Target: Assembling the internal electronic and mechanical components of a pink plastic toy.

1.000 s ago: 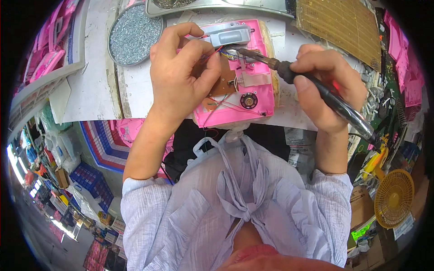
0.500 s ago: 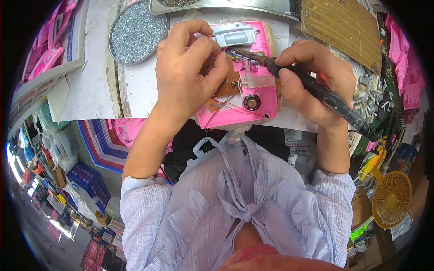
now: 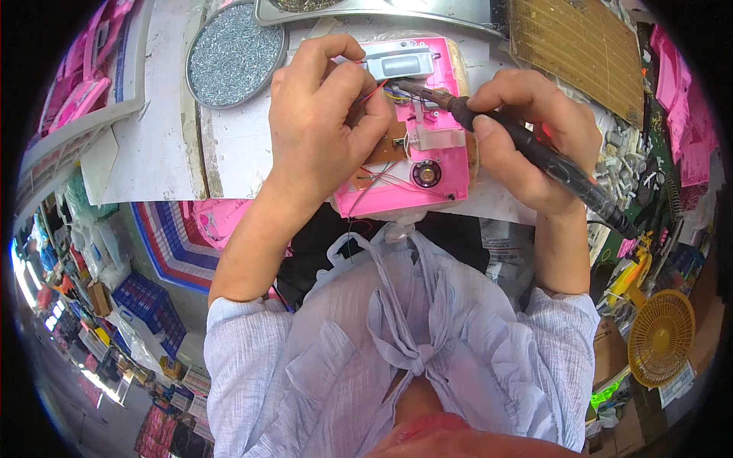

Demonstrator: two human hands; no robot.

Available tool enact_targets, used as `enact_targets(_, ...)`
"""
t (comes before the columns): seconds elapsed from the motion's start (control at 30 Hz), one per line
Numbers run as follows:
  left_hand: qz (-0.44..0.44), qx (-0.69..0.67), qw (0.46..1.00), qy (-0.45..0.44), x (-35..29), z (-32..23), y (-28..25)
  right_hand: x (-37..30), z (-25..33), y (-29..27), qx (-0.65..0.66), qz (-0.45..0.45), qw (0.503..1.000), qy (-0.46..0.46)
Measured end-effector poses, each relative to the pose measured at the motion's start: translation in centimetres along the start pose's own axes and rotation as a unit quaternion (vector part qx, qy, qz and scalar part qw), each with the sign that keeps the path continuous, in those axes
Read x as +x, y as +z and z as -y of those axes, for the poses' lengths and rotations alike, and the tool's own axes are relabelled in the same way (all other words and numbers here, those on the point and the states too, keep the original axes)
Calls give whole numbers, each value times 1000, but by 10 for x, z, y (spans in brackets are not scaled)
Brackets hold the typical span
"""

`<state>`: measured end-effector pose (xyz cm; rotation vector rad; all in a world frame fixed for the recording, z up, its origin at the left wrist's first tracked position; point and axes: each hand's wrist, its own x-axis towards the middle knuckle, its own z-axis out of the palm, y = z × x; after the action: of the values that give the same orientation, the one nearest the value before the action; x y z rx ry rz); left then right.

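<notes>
A pink plastic housing point(image 3: 450, 182) lies in front of me, fitted with a brown circuit board point(image 3: 388, 146), a small round speaker point(image 3: 426, 174), a grey-white rectangular part point(image 3: 402, 66) and thin wires. My right hand point(image 3: 534, 137) grips a soldering iron point(image 3: 527, 143) by its black handle. The iron's tip reaches in among the wires just below the grey-white part. Above the housing's left side, my left hand point(image 3: 324, 114) is closed, its fingertips pinching a thin red wire point(image 3: 372, 93) close to the tip. The wire's end is too small to make out.
A round tray of small silver screws point(image 3: 235, 57) stands at the back left, beside a metal tray point(image 3: 382, 11). Brown perforated board point(image 3: 576, 53) lies at the back right. Below the table's left edge is a blue and red basket point(image 3: 172, 248); a yellow fan point(image 3: 661, 337) is at the right.
My left hand has shifted slightly to the right, with the red wire. The soldering iron and my right hand have stayed almost still, the tip in the same spot.
</notes>
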<state>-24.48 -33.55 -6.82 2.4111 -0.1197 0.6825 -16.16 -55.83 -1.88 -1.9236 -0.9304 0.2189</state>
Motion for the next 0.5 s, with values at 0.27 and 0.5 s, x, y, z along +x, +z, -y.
enact_targets(0.27,32,8,999,-11,0,-3,-4,-2,5,0,52,-66,996,-35)
enact_targets(0.5,-3,8,1000,-1,-1,-1,1,-17,4,-13,50,-96,990,-90)
